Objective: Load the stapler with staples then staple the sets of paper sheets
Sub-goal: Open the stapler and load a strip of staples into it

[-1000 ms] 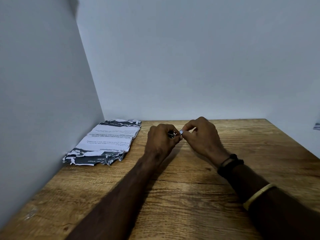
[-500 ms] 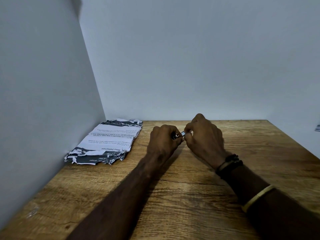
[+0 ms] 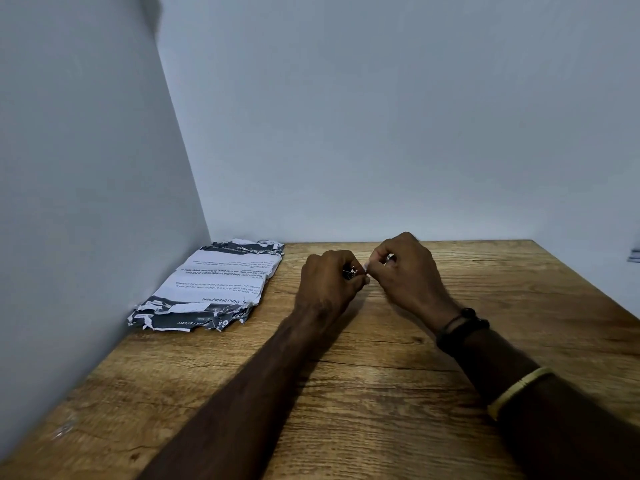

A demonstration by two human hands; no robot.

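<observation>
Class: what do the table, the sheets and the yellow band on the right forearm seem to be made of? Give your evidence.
Table: wood or wood-look laminate, matt; brown grain lines and knots.
Sheets: thin printed paper, matt; torn, ragged edges, creases.
Band: perhaps metal or plastic; smooth pale-yellow surface, too blurred to decide.

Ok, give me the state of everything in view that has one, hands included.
left hand: grips the stapler, fingers curled round it.
stapler: mostly hidden in that fist; open or closed, cannot tell.
right hand: pinches a small pale piece at the stapler's tip.
paper stack: flat on the table, far left corner, edges ragged, no hand on it.
</observation>
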